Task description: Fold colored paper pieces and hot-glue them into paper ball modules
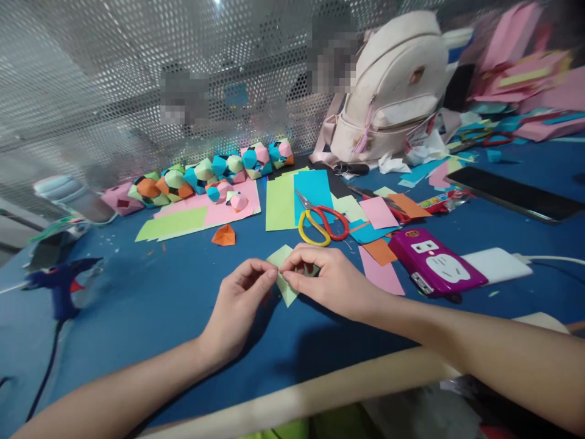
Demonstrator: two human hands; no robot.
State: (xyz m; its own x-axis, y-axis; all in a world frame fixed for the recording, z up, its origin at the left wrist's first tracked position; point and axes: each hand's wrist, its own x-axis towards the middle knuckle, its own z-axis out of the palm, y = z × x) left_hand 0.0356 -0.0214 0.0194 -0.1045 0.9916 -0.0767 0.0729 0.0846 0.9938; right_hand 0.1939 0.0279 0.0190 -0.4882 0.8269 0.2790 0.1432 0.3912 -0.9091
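A small pale green sheet of paper (287,294) is held above the blue table, one corner pointing toward me. My left hand (244,296) pinches its left side between thumb and forefinger. From the right, my right hand (331,277) pinches the same paper, its fingertips almost meeting those of the left. The fingers cover the paper's middle, so any crease there is hidden. Just beyond lie scissors (317,222) with one yellow and one red handle. A folded orange paper piece (223,235) rests to the left of them.
A row of multicoloured folded paper balls (201,175) lines the back by a perforated metal panel. At left lies a blue glue gun (66,286) with its cord. Right are a purple power strip (439,265), a phone (516,194), paper scraps and a white backpack (393,91).
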